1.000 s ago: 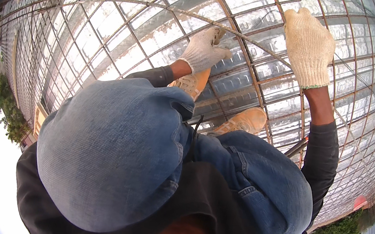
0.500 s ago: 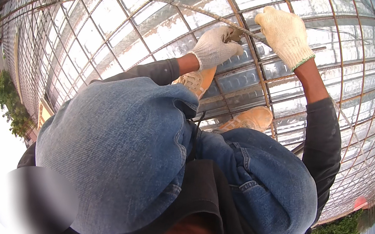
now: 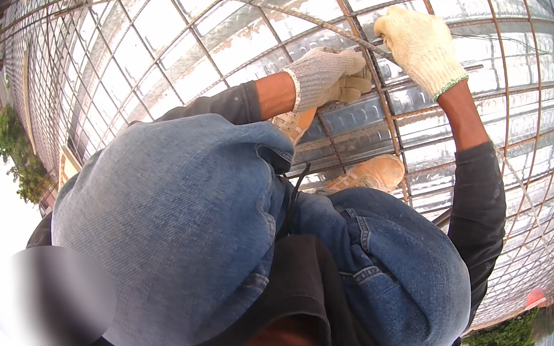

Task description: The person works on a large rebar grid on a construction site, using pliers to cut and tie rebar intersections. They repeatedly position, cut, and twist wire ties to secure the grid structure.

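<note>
My left hand, in a pale knitted glove, is beside a crossing of brown steel reinforcing bars. Its fingers are curled and drawn together, and whatever they pinch is too small to make out. Just to the right of that crossing, my right hand, in a cream glove with a green-edged cuff, forms a fist over the bars. Its palm side is turned away, so its contents are hidden. A long ribbed bar curves in from the left and ends between the two hands.
A mesh of reinforcing bars spreads over shiny corrugated metal sheeting. My tan shoes stand among the bars below my hands, and my jeans-clad knees are close. Trees show beyond the edges; a red round object is at far right.
My left hand has rolled over and shifted slightly right, and its fingers, spread a little before, are now gathered beside the bar. My right fist has barely moved.
</note>
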Demonstrator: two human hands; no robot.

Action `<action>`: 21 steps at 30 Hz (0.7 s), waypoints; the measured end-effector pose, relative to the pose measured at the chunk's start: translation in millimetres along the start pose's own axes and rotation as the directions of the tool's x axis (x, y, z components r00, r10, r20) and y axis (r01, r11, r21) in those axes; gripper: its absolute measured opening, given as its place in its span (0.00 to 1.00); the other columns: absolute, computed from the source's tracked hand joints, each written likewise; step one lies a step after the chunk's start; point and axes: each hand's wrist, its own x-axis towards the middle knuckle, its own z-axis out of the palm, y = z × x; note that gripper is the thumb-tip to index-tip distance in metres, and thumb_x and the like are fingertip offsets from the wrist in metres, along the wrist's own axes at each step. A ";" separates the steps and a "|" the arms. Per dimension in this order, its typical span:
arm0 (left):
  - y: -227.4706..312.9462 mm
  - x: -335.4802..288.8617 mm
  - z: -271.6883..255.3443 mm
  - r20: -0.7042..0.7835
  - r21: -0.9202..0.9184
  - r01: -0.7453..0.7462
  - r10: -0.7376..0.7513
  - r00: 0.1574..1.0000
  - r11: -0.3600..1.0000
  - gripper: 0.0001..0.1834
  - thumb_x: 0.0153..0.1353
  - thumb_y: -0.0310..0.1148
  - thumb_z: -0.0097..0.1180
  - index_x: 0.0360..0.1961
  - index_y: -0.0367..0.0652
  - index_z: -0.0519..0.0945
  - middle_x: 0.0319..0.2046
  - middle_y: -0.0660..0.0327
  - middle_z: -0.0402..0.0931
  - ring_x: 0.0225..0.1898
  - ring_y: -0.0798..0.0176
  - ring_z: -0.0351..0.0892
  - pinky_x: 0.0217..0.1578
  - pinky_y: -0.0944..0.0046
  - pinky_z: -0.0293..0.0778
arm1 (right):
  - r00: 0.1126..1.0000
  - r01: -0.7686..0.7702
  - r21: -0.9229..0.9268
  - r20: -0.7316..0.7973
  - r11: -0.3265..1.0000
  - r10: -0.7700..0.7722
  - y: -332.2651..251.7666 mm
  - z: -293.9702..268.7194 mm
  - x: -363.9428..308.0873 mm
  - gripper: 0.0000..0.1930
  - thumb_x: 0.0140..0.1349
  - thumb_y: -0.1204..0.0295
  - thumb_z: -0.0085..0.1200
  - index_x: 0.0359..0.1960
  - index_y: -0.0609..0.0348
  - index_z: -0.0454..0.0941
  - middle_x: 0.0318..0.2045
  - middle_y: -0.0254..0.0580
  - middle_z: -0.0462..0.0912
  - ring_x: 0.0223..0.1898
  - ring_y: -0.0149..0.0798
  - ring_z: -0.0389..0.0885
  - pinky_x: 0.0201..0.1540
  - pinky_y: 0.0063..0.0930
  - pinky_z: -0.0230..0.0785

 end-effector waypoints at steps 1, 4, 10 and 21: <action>-2.3 5.3 -1.2 -0.051 -0.062 0.008 -0.011 0.999 0.998 0.17 0.85 0.39 0.59 0.63 0.37 0.82 0.56 0.50 0.86 0.51 0.53 0.91 0.49 0.53 0.88 | 1.000 -0.016 0.003 -0.007 1.000 0.016 -1.3 -0.8 -1.8 0.06 0.72 0.68 0.65 0.44 0.51 0.92 0.44 0.40 0.91 0.45 0.48 0.94 0.48 0.44 0.87; -3.1 8.8 -4.4 -0.016 -0.086 0.045 -0.047 0.999 0.995 0.13 0.87 0.37 0.55 0.60 0.39 0.81 0.52 0.55 0.85 0.45 0.62 0.88 0.43 0.61 0.86 | 0.996 -0.088 0.018 -0.009 0.996 0.088 -10.5 -4.1 -8.3 0.07 0.74 0.66 0.63 0.45 0.52 0.91 0.43 0.42 0.91 0.45 0.50 0.94 0.48 0.45 0.87; 1.5 8.6 1.6 -0.008 -0.160 0.055 -0.057 0.998 0.986 0.14 0.88 0.39 0.52 0.61 0.40 0.79 0.52 0.56 0.84 0.45 0.62 0.87 0.40 0.61 0.85 | 0.964 -0.253 0.168 -0.040 0.953 0.263 -48.3 2.0 -28.5 0.10 0.75 0.64 0.64 0.49 0.54 0.90 0.43 0.45 0.91 0.43 0.52 0.93 0.48 0.46 0.85; -13.1 21.1 -16.0 0.303 -0.263 -0.016 0.098 0.948 0.965 0.20 0.87 0.41 0.54 0.66 0.35 0.77 0.73 0.40 0.76 0.74 0.44 0.79 0.75 0.40 0.77 | 0.850 -0.365 0.586 -0.107 0.723 0.516 -101.9 7.4 -85.2 0.19 0.71 0.68 0.69 0.62 0.53 0.87 0.42 0.42 0.88 0.44 0.48 0.90 0.48 0.42 0.82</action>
